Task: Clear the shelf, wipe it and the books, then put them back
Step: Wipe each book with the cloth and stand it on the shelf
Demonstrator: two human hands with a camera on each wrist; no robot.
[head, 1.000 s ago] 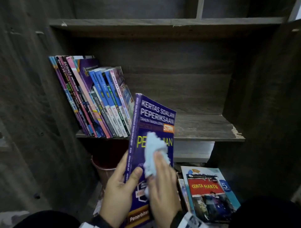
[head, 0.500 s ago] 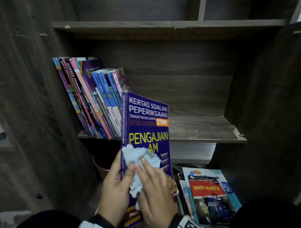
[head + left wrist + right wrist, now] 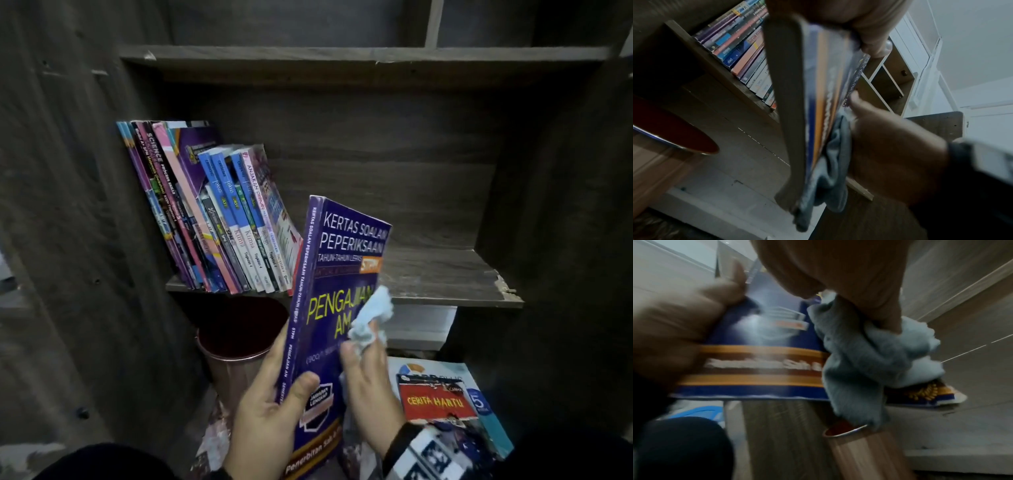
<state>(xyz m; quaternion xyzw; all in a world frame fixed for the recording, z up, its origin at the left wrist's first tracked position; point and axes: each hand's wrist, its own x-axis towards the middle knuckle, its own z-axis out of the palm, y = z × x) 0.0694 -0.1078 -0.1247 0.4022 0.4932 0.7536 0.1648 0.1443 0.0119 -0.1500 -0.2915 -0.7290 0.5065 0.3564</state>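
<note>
my left hand [image 3: 270, 425] grips the purple exam book [image 3: 339, 308] low at its spine, thumb across the cover. my right hand [image 3: 370, 387] pinches a bunched blue cloth [image 3: 371, 318] against the cover's right side. the book stands nearly upright before me, long axis vertical, top tipped toward the shelf [image 3: 445, 281], cover facing me.

Leaning books [image 3: 219, 219] fill shelf [image 3: 445, 274] left; right stands open
</note>
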